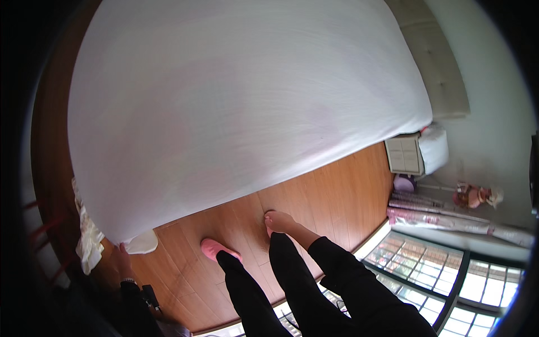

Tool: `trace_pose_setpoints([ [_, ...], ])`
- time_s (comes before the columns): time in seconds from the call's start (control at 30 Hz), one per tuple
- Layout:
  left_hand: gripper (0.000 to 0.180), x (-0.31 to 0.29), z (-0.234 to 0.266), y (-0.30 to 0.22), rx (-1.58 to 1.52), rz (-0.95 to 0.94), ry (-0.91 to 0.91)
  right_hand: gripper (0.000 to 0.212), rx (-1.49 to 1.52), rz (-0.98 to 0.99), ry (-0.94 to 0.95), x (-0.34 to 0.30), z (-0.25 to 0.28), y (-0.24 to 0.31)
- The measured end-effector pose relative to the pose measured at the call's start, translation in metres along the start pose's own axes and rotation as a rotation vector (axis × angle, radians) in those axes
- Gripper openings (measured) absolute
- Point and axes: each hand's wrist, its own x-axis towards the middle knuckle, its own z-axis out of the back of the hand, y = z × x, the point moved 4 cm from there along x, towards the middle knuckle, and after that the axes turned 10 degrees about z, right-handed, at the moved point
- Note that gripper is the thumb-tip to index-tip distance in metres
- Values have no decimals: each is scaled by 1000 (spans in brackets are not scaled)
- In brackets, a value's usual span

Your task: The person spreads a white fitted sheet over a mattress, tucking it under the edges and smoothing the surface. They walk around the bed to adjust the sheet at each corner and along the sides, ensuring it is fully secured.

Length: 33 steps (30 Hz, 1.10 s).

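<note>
A bed under a smooth white sheet fills most of the view. My left hand, in a black sleeve with a wristband, grips the sheet's corner at the bed's near left end. My right hand hangs low over the wooden floor, just short of the bed's edge, fingers curled with nothing in them. My legs are in black trousers, and a pink slipper shows on one foot. The other foot is hidden.
A white nightstand stands by the padded headboard at the right. Beyond it lie a purple object, a doll and long patterned rolls along a glazed window. Cream cloth hangs at the bed's left.
</note>
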Motion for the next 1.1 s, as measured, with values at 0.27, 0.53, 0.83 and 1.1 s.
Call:
trace_pose_setpoints([
  [0.27,36,40,-9,3,-362,-325,-76,35,956,-264,-695,16,24,-60],
  [0.53,54,-79,157,-120,-515,-411,-873,52,301,-142,-1221,-29,98,-19],
  [0.83,55,-90,160,-230,-234,-785,-728,64,273,693,-736,31,132,199],
  [1.1,40,-17,146,-33,8,-46,-401,61,270,687,-801,-36,108,151],
])
